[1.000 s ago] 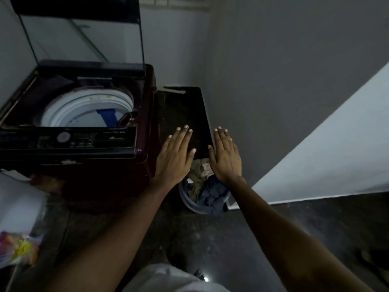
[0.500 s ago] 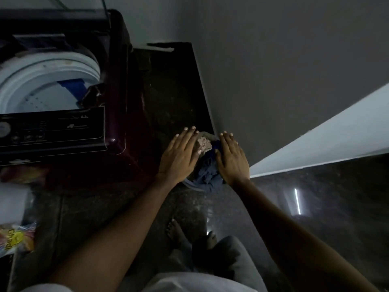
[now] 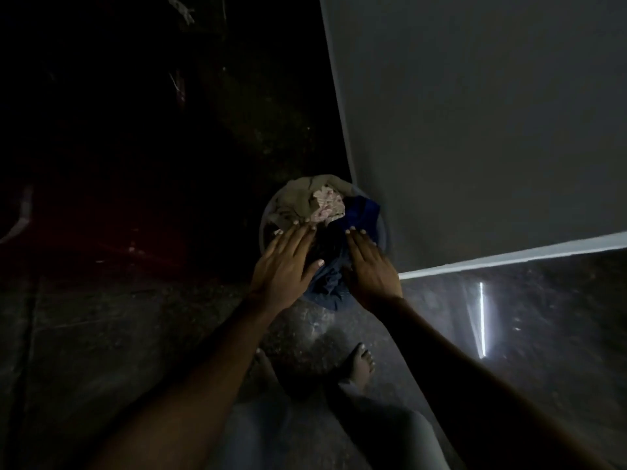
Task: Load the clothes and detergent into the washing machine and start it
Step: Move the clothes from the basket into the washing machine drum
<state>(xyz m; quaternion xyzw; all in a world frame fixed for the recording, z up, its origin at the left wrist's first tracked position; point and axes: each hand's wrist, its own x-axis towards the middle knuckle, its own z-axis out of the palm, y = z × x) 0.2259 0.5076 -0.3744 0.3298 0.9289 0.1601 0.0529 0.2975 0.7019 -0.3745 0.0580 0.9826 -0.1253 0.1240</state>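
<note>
A round pale tub stands on the dark floor by the wall corner, heaped with clothes: a beige piece, a pale pink patterned piece and dark blue cloth. My left hand hovers flat over the tub's near left side with fingers straight. My right hand is stretched over the near right side above the blue cloth. Whether either hand touches the clothes I cannot tell. The washing machine's dark red side is barely visible at the left in shadow.
A grey wall rises right of the tub, with a pale skirting strip along its foot. My bare feet stand on the speckled floor just before the tub. A bright light reflection streaks the floor at right.
My view has tilted down and moved closer, so the machine's top has left the frame. Both hands have dropped towards the tub of clothes, staying flat.
</note>
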